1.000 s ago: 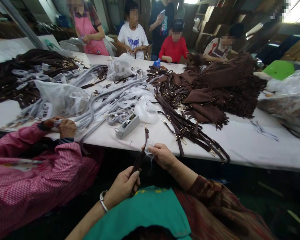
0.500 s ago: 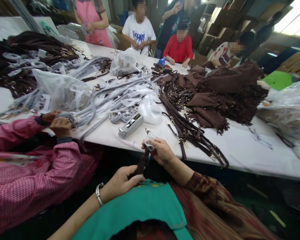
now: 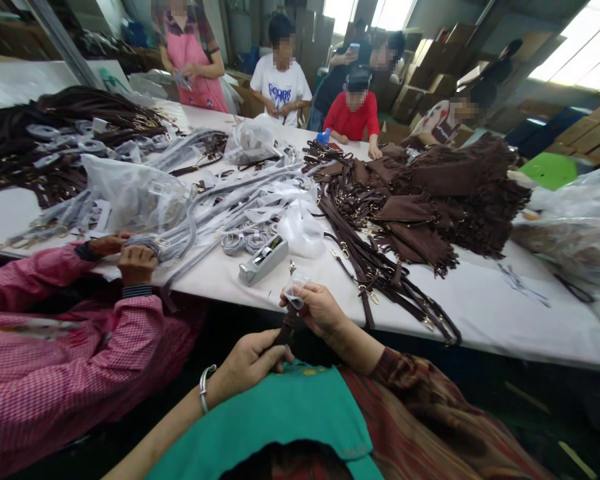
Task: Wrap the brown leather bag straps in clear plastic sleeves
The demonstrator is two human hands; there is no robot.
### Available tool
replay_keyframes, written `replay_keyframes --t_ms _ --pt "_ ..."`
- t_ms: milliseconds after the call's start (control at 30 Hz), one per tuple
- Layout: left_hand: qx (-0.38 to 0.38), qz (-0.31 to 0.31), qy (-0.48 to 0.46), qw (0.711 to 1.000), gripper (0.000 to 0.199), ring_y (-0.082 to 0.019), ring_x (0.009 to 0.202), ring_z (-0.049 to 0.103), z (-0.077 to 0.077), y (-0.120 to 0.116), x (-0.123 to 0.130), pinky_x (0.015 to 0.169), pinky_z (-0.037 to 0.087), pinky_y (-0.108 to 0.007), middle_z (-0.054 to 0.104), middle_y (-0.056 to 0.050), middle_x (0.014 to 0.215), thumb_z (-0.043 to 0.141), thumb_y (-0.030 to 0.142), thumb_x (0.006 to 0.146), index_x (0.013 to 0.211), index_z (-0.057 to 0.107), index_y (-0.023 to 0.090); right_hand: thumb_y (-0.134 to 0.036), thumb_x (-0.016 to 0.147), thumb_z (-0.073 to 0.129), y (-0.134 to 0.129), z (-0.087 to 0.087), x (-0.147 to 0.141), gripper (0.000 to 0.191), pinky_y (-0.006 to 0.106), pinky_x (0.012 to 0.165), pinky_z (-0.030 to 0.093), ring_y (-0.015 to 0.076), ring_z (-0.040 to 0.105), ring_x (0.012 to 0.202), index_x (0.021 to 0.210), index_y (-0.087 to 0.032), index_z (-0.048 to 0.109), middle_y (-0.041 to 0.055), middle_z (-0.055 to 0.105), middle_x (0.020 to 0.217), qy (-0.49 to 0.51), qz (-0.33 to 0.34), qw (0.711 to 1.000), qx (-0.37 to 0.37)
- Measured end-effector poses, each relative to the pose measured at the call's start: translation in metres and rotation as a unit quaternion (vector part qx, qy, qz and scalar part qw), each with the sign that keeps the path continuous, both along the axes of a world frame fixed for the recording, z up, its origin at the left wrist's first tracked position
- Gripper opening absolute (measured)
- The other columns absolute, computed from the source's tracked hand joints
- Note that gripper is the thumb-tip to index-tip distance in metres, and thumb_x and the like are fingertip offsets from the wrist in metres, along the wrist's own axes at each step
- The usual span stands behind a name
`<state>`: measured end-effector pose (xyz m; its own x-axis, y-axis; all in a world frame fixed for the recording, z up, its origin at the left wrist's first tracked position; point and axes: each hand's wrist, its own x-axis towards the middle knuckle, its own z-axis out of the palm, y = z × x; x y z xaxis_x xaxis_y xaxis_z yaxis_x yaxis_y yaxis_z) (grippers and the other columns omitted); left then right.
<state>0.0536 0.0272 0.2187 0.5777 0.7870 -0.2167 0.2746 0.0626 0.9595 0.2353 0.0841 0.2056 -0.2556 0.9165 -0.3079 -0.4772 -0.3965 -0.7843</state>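
A dark brown strap (image 3: 287, 325) with a metal clasp at its upper end runs between my two hands, just off the table's front edge. My left hand (image 3: 250, 360) is closed round its lower part, near the green apron. Higher up, my right hand (image 3: 320, 308) pinches the strap together with a piece of translucent white wrapping (image 3: 296, 291) that goes around it. The clasp (image 3: 293, 267) sticks out above the wrapping. Just beyond my hands stands a grey tape dispenser (image 3: 263, 261), beside a crumpled bundle of white wrapping film (image 3: 301, 229).
Brown straps with gold clasps (image 3: 380, 280) and fringed brown bags (image 3: 430, 200) are heaped to the right on the white table (image 3: 485, 313). Grey-wrapped straps (image 3: 200, 213) and a plastic bag (image 3: 135, 190) lie left. A co-worker's hands (image 3: 137, 261) work close by; several people stand opposite.
The view has tilted up slightly. Both my hands keep their hold on the strap with little movement. Across the table, the person in red has shifted their hands.
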Motion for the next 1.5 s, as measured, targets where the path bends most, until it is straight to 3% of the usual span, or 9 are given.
replay_keyframes --t_ms 167,300,367,500,667,800,1033,1200,1500 --pt "-0.017 0.005 -0.01 1.0 0.034 -0.013 0.06 0.058 0.004 0.0 0.007 0.058 0.044 -0.024 0.067 -0.007 0.073 0.049 0.04 0.094 0.085 0.067 0.013 -0.043 0.07 0.078 -0.006 0.0 0.003 0.033 0.027 0.057 0.043 0.0157 0.059 0.059 0.077 -0.011 0.073 0.0081 0.068 0.065 0.0 0.025 0.999 -0.036" --pt "-0.111 0.006 -0.08 0.991 0.036 -0.014 0.066 0.062 0.001 0.003 0.012 0.062 0.046 -0.026 0.069 -0.009 0.087 0.055 0.044 0.091 0.108 0.061 0.013 -0.044 0.07 0.078 -0.011 -0.006 0.005 0.033 0.027 0.06 0.043 0.0143 0.057 0.061 0.074 -0.011 0.073 0.0072 0.068 0.067 -0.03 0.013 0.999 -0.025" --pt "-0.16 0.031 -0.113 0.98 0.043 -0.014 0.066 0.062 -0.002 0.005 0.015 0.062 0.046 -0.026 0.069 -0.01 0.09 0.055 0.049 0.09 0.115 0.057 0.013 -0.044 0.071 0.078 -0.014 -0.011 0.004 0.033 0.027 0.062 0.043 0.014 0.057 0.062 0.073 -0.011 0.073 0.0057 0.067 0.067 -0.042 0.022 0.999 -0.012" --pt "-0.168 0.107 -0.069 0.978 0.038 -0.008 0.053 0.052 -0.01 0.007 0.022 0.051 0.039 -0.021 0.063 -0.003 0.073 0.057 0.05 0.088 0.093 0.061 0.013 -0.043 0.068 0.08 -0.017 -0.023 0.007 0.033 0.025 0.061 0.043 0.0125 0.056 0.064 0.077 -0.012 0.072 0.0046 0.067 0.072 -0.014 0.035 0.998 -0.044" --pt "-0.227 0.179 -0.091 0.953 0.044 -0.006 0.041 0.036 -0.022 -0.001 0.02 0.039 0.028 -0.019 0.05 0.005 0.059 0.057 0.055 0.086 0.101 0.059 0.014 -0.046 0.059 0.082 -0.013 -0.044 0.024 0.039 0.024 0.052 0.039 0.0124 0.054 0.06 0.072 -0.014 0.064 0.0014 0.062 0.064 -0.07 -0.036 0.989 -0.124" --pt "-0.196 0.151 -0.029 0.969 0.062 -0.008 0.041 0.034 -0.018 -0.011 0.011 0.04 0.027 -0.021 0.045 0.007 0.052 0.051 0.061 0.087 0.121 0.057 0.009 -0.044 0.058 0.082 -0.013 -0.063 0.034 0.038 0.023 0.049 0.036 0.0116 0.053 0.057 0.07 -0.014 0.062 0.0004 0.06 0.061 -0.092 -0.071 0.982 -0.146" --pt "-0.168 0.083 0.0 0.982 0.066 -0.01 0.048 0.035 -0.004 -0.022 -0.001 0.048 0.029 -0.022 0.042 0.006 0.05 0.047 0.056 0.091 0.138 0.05 0.009 -0.041 0.06 0.078 -0.01 -0.086 0.036 0.033 0.022 0.048 0.033 0.0105 0.052 0.056 0.069 -0.015 0.059 -0.0017 0.059 0.062 -0.099 -0.119 0.969 -0.192" --pt "-0.176 0.057 -0.019 0.983 0.065 -0.009 0.048 0.033 -0.003 -0.027 0.003 0.048 0.028 -0.023 0.041 0.006 0.052 0.047 0.054 0.092 0.14 0.049 0.011 -0.04 0.062 0.077 -0.008 -0.082 0.033 0.032 0.023 0.049 0.034 0.0115 0.053 0.056 0.069 -0.015 0.058 -0.0007 0.06 0.062 -0.079 -0.109 0.969 -0.206" --pt "-0.118 0.015 0.046 0.992 0.058 -0.01 0.051 0.038 0.002 -0.026 0.009 0.049 0.033 -0.021 0.043 0.004 0.057 0.044 0.048 0.095 0.141 0.048 0.012 -0.041 0.063 0.078 -0.013 -0.074 0.03 0.034 0.023 0.05 0.037 0.0122 0.057 0.057 0.072 -0.015 0.059 0.0012 0.063 0.064 -0.047 -0.067 0.979 -0.184"
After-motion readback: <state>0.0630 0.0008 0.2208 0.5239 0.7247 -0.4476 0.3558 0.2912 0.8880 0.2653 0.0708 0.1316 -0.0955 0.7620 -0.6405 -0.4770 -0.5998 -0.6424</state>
